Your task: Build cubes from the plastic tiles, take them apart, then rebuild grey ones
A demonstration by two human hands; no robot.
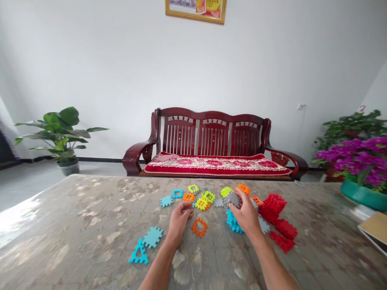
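Note:
Several flat, toothed plastic building tiles in blue, orange, yellow-green, grey and red lie scattered on a marbled table (90, 225). My right hand (246, 215) is closed around a grey tile (234, 199), just above a stack of blue tiles (233, 222). My left hand (179, 220) hovers with fingers curled loosely, palm empty, beside an orange square frame tile (199, 227) and near yellow tiles (203, 201). A red assembled block (272, 206) stands to the right of my right hand.
Blue tiles (152, 236) and a blue triangle (138, 254) lie at the near left. More red pieces (284, 235) lie at the right. A flower pot (361, 193) and a book (376, 230) sit at the table's right edge. A wooden bench (211, 149) stands behind.

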